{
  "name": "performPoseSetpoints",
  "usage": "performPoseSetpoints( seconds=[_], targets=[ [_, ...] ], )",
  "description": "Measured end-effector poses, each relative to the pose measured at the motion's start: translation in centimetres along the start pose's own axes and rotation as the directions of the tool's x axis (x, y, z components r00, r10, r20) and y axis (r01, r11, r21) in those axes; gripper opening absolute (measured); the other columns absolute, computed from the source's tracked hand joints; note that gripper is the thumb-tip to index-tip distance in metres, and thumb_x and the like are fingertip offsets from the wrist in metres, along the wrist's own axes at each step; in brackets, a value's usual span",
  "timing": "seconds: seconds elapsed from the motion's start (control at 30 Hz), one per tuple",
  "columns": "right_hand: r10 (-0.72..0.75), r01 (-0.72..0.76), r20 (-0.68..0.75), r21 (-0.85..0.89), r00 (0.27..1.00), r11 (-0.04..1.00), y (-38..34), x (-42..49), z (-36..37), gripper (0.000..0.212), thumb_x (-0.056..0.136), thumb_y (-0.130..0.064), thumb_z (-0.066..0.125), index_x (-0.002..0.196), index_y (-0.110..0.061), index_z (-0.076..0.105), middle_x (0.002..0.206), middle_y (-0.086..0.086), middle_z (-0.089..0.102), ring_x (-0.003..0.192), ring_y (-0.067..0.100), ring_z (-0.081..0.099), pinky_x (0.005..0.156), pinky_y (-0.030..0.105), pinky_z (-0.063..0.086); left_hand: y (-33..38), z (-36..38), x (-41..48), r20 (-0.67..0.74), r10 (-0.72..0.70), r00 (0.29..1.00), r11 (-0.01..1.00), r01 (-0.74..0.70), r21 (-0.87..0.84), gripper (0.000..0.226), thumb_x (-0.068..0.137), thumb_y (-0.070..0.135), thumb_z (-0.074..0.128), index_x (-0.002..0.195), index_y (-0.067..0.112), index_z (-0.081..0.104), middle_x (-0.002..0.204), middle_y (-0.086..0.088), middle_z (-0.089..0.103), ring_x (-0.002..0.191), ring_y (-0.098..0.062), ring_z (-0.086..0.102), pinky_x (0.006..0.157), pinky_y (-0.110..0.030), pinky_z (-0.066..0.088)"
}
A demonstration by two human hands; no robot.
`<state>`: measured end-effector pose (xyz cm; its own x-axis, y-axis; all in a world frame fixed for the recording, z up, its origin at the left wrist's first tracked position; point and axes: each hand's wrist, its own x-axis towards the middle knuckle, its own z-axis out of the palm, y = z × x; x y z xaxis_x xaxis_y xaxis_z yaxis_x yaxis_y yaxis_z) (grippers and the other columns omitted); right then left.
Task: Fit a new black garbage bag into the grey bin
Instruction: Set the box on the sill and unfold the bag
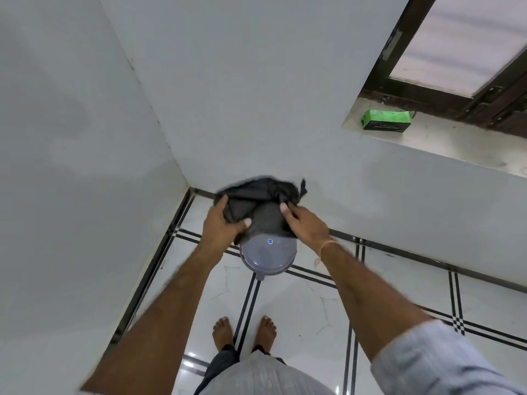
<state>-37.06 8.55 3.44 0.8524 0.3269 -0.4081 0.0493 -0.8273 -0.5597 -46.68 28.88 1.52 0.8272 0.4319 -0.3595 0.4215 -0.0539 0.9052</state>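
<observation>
A small round grey bin [268, 256] stands on the floor in the room's corner, with a small blue mark on its domed near part. The black garbage bag [262, 192] is crumpled and spread over the bin's far side, against the wall. My left hand [222, 223] grips the bag's left edge, thumb pressed on the plastic. My right hand [306, 220] pinches the bag's right edge. Most of the bin's opening is hidden under the bag and my hands.
White walls meet right behind the bin. A window ledge [456, 141] at the upper right holds a green box [385, 119]. The floor [313, 309] is glossy white tile with black stripes. My bare feet [245, 332] stand just short of the bin.
</observation>
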Motion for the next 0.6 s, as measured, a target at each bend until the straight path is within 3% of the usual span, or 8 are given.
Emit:
performPoseSetpoints(
  seconds=[0.07,0.13,0.2,0.33,0.4,0.43,0.5,0.6],
  targets=[
    [0.075,-0.072,-0.011,0.205,0.997,0.976,0.1,0.1,-0.8,0.066,0.104,-0.07,0.029,0.141,-0.027,0.062,0.146,-0.002,0.061,0.133,0.021,0.055,0.112,0.036,0.038,-0.7,-0.6,0.0,0.028,-0.026,0.999,0.999,0.025,0.033,0.12,0.052,0.05,0.088,0.158,0.025,0.037,0.149,-0.002,0.054,0.135,-0.021,0.055,0.111,-0.047,0.049],
    [-0.016,0.135,-0.282,0.408,0.959,0.903,-0.7,-0.4,-2.2,0.059,0.105,-0.068,0.035,0.14,-0.029,0.063,0.141,-0.012,0.063,0.13,0.009,0.056,0.112,0.029,0.039,-0.1,-1.1,-0.4,0.02,0.051,0.999,0.998,-0.051,0.02,0.107,0.063,0.04,0.091,0.156,0.029,0.039,0.148,0.002,0.055,0.133,-0.017,0.056,0.11,-0.043,0.049],
    [-0.093,0.246,-0.421,0.325,0.902,0.913,-0.9,-0.8,-2.5,0.054,0.106,-0.063,0.038,0.146,-0.034,0.059,0.139,-0.018,0.062,0.13,0.001,0.054,0.107,0.016,0.038,0.2,-1.3,-0.8,0.022,0.103,0.994,0.994,-0.103,0.026,0.097,0.07,0.027,0.09,0.153,0.034,0.042,0.146,0.005,0.056,0.131,-0.013,0.057,0.109,-0.039,0.048],
    [0.021,-0.021,0.01,0.009,1.0,1.0,1.0,0.2,0.0,0.067,0.104,-0.07,0.025,0.154,-0.032,0.05,0.155,0.0,0.055,0.144,0.025,0.05,0.113,0.036,0.037,-0.3,-1.3,-1.9,0.074,0.098,0.992,0.995,-0.098,0.002,0.077,0.067,0.018,0.087,0.135,0.039,0.057,0.13,0.004,0.068,0.12,-0.018,0.066,0.1,-0.051,0.057],
    [-0.052,0.07,-0.099,0.184,0.994,0.98,-0.2,-0.6,0.1,0.065,0.104,-0.069,0.031,0.155,-0.032,0.049,0.157,-0.008,0.053,0.146,0.016,0.047,0.117,0.034,0.034,-0.6,-1.9,-2.2,0.066,0.103,0.993,0.995,-0.102,-0.008,0.071,0.075,0.005,0.084,0.129,0.044,0.059,0.124,0.011,0.072,0.116,-0.012,0.068,0.099,-0.042,0.058],
    [-0.091,0.161,-0.237,0.294,0.967,0.942,-0.6,-0.9,0.1,0.062,0.105,-0.066,0.036,0.154,-0.033,0.051,0.153,-0.013,0.056,0.142,0.009,0.049,0.116,0.028,0.035,-0.9,-2.3,-2.3,0.048,0.093,0.994,0.996,-0.093,-0.018,0.072,0.079,0.001,0.083,0.126,0.049,0.058,0.121,0.016,0.072,0.115,-0.007,0.068,0.097,-0.035,0.057],
    [-0.103,0.21,-0.343,0.294,0.934,0.933,-0.5,-1.3,0.2,0.061,0.103,-0.067,0.041,0.152,-0.032,0.053,0.146,-0.016,0.059,0.134,0.003,0.053,0.112,0.026,0.04,-1.5,-3.6,-2.5,0.032,0.062,0.998,0.997,-0.061,-0.037,0.071,0.079,0.002,0.083,0.128,0.046,0.056,0.124,0.016,0.07,0.115,-0.008,0.068,0.093,-0.033,0.057],
    [0.126,-0.12,-0.025,0.175,0.992,0.977,1.6,-1.5,1.4,0.079,0.096,-0.082,0.03,0.148,-0.03,0.057,0.149,0.001,0.061,0.14,0.026,0.054,0.114,0.041,0.042,-1.8,-4.9,-2.5,0.088,0.032,0.996,0.999,-0.033,0.01,0.07,0.072,0.017,0.086,0.135,0.03,0.057,0.124,0.001,0.072,0.114,-0.023,0.069,0.076,-0.031,0.06]
  ],
)
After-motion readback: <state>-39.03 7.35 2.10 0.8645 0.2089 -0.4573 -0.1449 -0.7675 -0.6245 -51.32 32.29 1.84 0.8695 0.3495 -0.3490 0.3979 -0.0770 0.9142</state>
